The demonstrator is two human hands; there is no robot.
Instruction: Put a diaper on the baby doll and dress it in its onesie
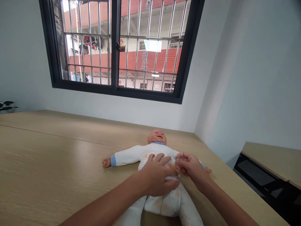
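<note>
The left grip (156, 177) is a bare hand, broad across the back, with knuckles that show as soft ridges. The right grip (191, 168) is bare as well, and its knuckles stand out more sharply. The left forearm (105, 204) and the right forearm (225, 204) are uncovered along all their visible length, slender and smooth from wrist to frame edge.

Left of the doll (154, 150), the desk (51, 169) is wide and bare. Only the doll's outstretched arm lies across the way for my left grip (156, 175). Beyond the doll's head, a narrow strip of desk ends at the wall (141, 113). Right of the doll, my right grip (191, 166) has little room, because the desk edge and side wall (246, 94) are close.
</note>
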